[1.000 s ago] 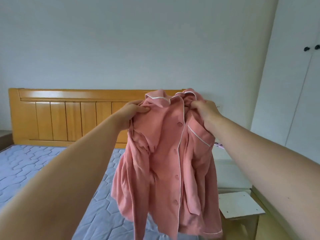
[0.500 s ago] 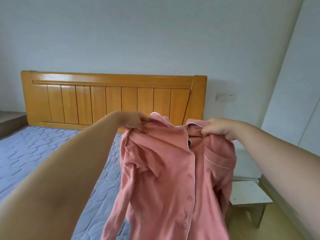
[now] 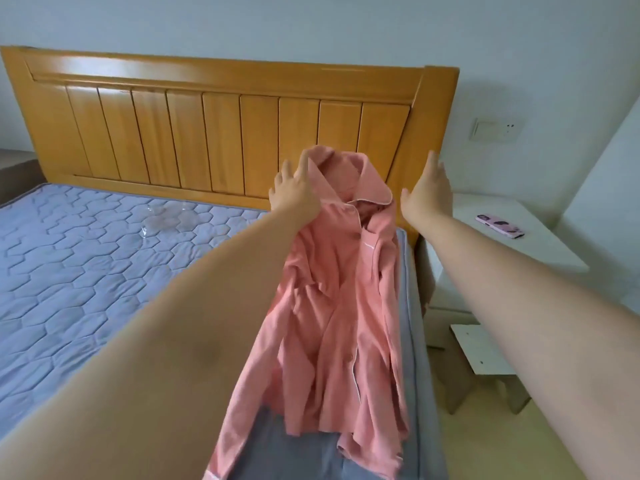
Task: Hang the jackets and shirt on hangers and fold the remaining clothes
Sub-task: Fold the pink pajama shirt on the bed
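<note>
Pink shirt (image 3: 341,306), pinched at both shoulders half a second ago, now released and stretched along the right edge of the mattress (image 3: 86,271), collar toward the headboard (image 3: 221,133). Left hand (image 3: 294,195) has its fingers spread at the shoulder. Right hand (image 3: 427,195) has its fingers straight, clear of the cloth. There is open mattress to the left, and a nightstand (image 3: 540,251) beyond the right edge.
</note>
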Available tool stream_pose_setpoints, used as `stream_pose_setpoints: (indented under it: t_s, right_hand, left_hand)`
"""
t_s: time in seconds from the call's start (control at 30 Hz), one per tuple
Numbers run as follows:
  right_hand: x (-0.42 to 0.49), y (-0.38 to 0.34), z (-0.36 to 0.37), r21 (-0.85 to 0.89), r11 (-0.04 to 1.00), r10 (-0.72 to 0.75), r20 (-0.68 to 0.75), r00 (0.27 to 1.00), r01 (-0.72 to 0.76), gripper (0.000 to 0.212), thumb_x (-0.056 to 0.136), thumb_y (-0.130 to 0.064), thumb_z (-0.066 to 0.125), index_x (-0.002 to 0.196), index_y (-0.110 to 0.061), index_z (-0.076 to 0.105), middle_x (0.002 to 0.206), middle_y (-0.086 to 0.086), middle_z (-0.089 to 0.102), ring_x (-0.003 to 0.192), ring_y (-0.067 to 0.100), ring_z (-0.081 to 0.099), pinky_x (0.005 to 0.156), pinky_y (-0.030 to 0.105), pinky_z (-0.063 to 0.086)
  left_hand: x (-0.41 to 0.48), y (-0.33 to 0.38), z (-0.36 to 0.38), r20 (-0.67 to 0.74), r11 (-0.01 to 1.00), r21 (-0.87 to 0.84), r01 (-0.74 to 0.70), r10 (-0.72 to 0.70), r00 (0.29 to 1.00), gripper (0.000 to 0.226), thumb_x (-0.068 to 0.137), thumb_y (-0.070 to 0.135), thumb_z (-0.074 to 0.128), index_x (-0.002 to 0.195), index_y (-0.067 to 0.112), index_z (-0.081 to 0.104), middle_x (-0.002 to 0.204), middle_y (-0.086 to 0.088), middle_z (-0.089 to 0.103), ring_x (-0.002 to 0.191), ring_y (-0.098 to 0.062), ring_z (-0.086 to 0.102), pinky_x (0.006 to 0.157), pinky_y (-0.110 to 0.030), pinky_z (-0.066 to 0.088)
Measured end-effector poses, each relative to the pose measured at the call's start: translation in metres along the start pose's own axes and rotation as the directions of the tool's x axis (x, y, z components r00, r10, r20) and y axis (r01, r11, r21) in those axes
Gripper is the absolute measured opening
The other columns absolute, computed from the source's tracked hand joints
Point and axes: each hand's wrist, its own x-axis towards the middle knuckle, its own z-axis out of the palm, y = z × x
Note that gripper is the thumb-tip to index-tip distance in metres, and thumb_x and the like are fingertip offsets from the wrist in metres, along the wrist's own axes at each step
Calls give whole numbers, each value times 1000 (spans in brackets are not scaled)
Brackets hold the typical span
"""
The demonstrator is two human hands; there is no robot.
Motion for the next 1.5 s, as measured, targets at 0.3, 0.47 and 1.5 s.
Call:
stream_pose_setpoints:
  t_s: [0.3,0.47,1.5]
  right_hand:
    - [-174,139,125,-181,970,32,752,658,160,80,94,-35,51,153,-17,1,160,11,3,146,30,13,114,37,24]
    - [-266,186,150,-275,960,236,899,368,56,104,77,-61,61,151,-34,-6,158,4,2,145,28,11,113,46,26]
    - [-338,182,138,-240,926,35,822,569,290,53,91,-21,54,139,-11,35,157,12,9,140,29,23,104,36,36]
  left_hand:
    - [-144,-111,180,668,956,285,-68,-147,729,83,89,20,53,153,25,-1,160,-8,-2,147,-28,-3,119,-44,11]
    - [-235,-144,223,808,928,353,-121,-237,540,104,78,57,65,152,29,-2,159,-3,-1,146,-27,4,113,-55,21]
    - [-296,-223,171,442,886,364,288,-437,784,46,86,8,48,131,12,45,116,-14,59,102,-37,59,75,-38,45]
